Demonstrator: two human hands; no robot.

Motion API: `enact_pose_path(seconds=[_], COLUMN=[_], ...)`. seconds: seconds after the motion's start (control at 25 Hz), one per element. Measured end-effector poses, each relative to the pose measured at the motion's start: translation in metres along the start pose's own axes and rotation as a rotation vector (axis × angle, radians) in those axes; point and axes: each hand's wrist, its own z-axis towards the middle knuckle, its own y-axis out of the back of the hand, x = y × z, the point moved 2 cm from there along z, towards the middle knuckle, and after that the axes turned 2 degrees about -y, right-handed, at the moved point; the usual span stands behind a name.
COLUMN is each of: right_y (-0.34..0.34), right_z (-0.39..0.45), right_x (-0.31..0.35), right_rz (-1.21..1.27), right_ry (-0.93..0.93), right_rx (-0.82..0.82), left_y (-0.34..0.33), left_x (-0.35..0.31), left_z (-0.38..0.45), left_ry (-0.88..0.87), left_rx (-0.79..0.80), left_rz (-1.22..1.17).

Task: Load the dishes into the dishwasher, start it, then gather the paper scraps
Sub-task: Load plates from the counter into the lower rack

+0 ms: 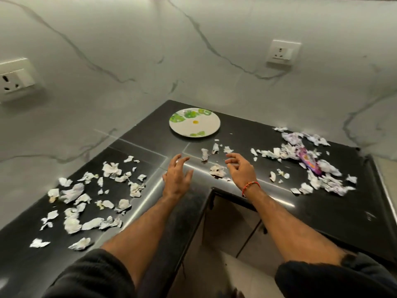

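Observation:
Torn white paper scraps lie all over the black L-shaped countertop (322,211): a spread on the left wing (90,196), a few in the middle (217,171), a denser heap on the right (318,164). A white plate (194,123) with green leaf prints and a yellow dot sits in the far corner. My left hand (177,177) hovers over the inner corner, fingers loosely spread, holding nothing. My right hand (239,168), with a red thread at the wrist, is beside a crumpled scrap, fingers relaxed and slightly curled, empty.
A purple wrapper (310,163) lies in the right heap. Marble walls carry two sockets, one at the left (15,79) and one at the right (282,53). Below the counter's inner corner are cabinet doors (232,229) and pale floor.

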Motion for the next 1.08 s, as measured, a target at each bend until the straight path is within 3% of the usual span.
enact_pose_path(seconds=[0.28, 0.64, 0.88, 1.08], right_y=[-0.054, -0.114, -0.146, -0.167], right_z=[0.071, 0.225, 0.29, 0.311], right_x=[-0.007, -0.026, -0.035, -0.036], right_rz=[0.238, 0.705, 0.91, 0.991], right_ry=[-0.199, -0.684, -1.038, -1.08], right_rx=[0.029, 0.185, 0.219, 0.266], left_y=[0.0, -0.047, -0.08, -0.064], left_x=[0.029, 0.042, 0.05, 0.065], left_z=[0.04, 0.143, 0.168, 0.181], left_ry=[0.043, 0.157, 0.244, 0.27], left_rx=[-0.02, -0.006, 0.03, -0.012], left_rz=[-0.04, -0.006, 0.03, 0.022])
